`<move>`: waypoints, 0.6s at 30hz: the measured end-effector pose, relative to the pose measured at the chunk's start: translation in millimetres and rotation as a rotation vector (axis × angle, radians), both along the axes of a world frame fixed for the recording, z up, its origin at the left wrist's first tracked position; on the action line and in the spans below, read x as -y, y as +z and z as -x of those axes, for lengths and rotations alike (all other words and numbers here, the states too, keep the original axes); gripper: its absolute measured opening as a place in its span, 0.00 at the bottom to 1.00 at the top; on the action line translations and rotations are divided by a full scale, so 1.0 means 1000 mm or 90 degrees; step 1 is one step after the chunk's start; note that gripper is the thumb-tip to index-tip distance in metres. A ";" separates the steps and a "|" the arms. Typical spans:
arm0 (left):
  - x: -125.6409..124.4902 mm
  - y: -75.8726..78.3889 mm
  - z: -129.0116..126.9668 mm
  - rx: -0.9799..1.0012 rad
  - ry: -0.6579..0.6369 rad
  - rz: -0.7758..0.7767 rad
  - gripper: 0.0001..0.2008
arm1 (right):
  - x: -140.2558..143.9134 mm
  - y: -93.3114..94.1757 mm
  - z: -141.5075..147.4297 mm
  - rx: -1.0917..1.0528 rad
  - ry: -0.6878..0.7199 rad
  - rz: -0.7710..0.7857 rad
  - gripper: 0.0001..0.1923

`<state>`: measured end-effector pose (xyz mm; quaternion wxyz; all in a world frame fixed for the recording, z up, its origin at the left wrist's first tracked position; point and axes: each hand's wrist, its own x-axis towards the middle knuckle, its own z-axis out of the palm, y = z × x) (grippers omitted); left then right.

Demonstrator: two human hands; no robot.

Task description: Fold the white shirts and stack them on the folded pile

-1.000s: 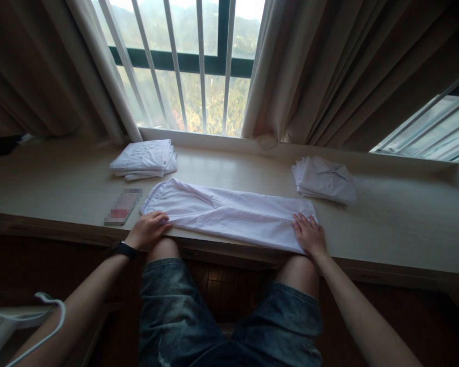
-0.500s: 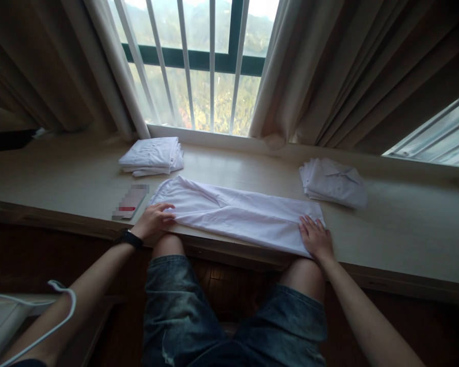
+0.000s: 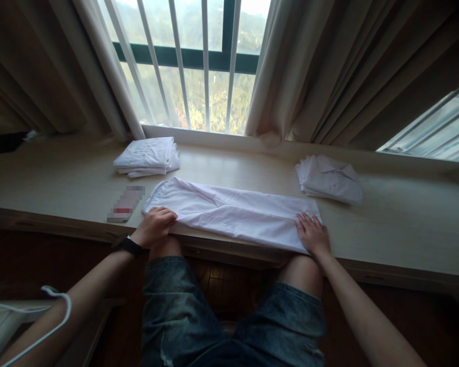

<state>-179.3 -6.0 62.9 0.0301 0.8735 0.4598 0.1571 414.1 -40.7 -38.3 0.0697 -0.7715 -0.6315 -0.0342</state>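
Note:
A pair of white trousers [image 3: 229, 211] lies folded lengthwise along the front of the table, its gathered waistband toward the left. At the waist end, my left hand [image 3: 156, 224] has its fingers curled together on the near edge of the cloth, pinching it. The thumb is mostly hidden. My right hand [image 3: 314, 235] rests flat on the leg end with its fingers spread, pressing on the fabric without gripping it. A few creases run through the middle of the trousers.
A folded white stack of clothes [image 3: 147, 157] sits behind the waistband. Folded white shirts [image 3: 330, 178] lie at the right. A phone-like flat object [image 3: 126, 204], blurred out, is left of the trousers. The pale table [image 3: 401, 224] runs below a barred window [image 3: 191, 76] and curtains.
My left hand's fingers have drawn together onto the near edge of the trousers. My right hand stays flat in about the same place. The view has shifted slightly.

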 end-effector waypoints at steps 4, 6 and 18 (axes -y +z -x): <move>-0.006 0.012 -0.003 0.020 0.064 0.150 0.08 | 0.000 0.001 0.000 0.011 0.001 -0.005 0.29; -0.011 0.013 -0.002 0.008 0.064 0.216 0.12 | 0.000 0.000 0.000 0.013 0.002 -0.005 0.29; -0.026 0.015 0.010 0.022 -0.004 0.364 0.20 | 0.000 0.001 0.000 0.025 0.010 -0.010 0.29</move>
